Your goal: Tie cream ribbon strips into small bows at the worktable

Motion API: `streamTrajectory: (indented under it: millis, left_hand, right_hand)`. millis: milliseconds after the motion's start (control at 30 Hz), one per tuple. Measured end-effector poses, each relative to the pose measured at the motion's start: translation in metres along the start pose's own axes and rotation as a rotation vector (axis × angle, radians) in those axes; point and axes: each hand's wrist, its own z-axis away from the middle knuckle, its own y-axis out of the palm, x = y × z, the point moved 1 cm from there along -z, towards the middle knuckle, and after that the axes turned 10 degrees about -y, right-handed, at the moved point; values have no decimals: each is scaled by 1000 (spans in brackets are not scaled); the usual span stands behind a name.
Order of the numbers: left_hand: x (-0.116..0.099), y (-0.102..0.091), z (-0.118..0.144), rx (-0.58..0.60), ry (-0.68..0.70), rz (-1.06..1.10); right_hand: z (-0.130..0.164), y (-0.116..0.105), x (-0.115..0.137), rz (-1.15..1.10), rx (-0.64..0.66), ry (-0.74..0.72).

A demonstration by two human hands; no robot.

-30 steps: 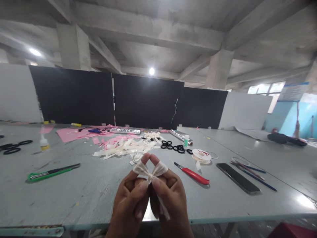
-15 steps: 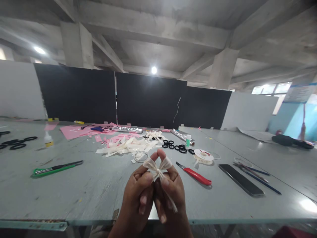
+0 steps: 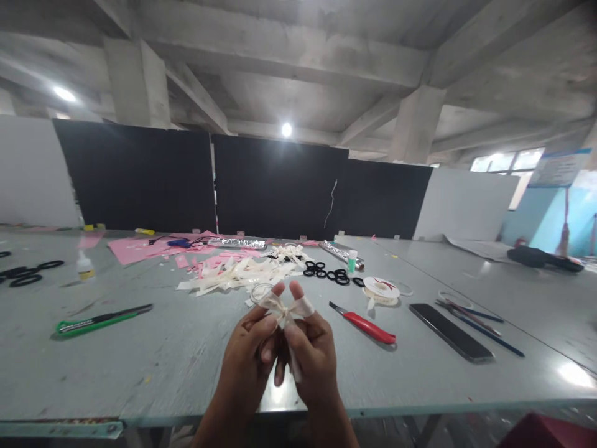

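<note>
Between my two hands is a cream ribbon bow (image 3: 283, 310) with a knot at its centre, held up above the near part of the table. My left hand (image 3: 252, 348) pinches the bow's left loop between thumb and index finger. The right loop is gripped the same way by my right hand (image 3: 311, 348), and a ribbon tail hangs below that thumb. Just behind the left fingertips lies a pale ring (image 3: 262, 292). To the right of my hands rests a red-handled cutter (image 3: 368, 326). Other fingers are curled and partly hidden.
A pile of cream ribbon strips (image 3: 237, 277) lies beyond my hands, near pink paper (image 3: 133, 249). Black rings (image 3: 314, 269) and a ribbon spool (image 3: 381, 288) sit right of it. A green cutter (image 3: 102, 320) lies left; a phone (image 3: 450, 333) and thin tools (image 3: 485, 328) lie right.
Both hands have shifted slightly left with the bow, and the fingertips have moved a little apart. The whole view has also shifted slightly.
</note>
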Motion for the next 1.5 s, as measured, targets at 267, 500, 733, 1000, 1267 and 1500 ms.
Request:
streamTrajectory:
  millis: [267,500,733,1000,1267,1500]
  left_hand:
    - [10,-16,-9,-3,114,-245]
    - [13,-23,0,68,171,-578]
    - [10,-16,4,-69,335,-549]
    - [9,0,3,-75,156,-418]
    - [10,-12,5,133,99,-451]
    - [22,-16,5,133,9,-213]
  right_hand:
    - [-4,-15,-2,23,-84,48]
    - [-2,-24,9,-151,-271,95]
    - [0,-25,4,-111,-189,66]
    - [2,-23,3,88,-64,61]
    - [5,-23,7,-118,-14,85]
    - [8,-18,-1,-357,77,49]
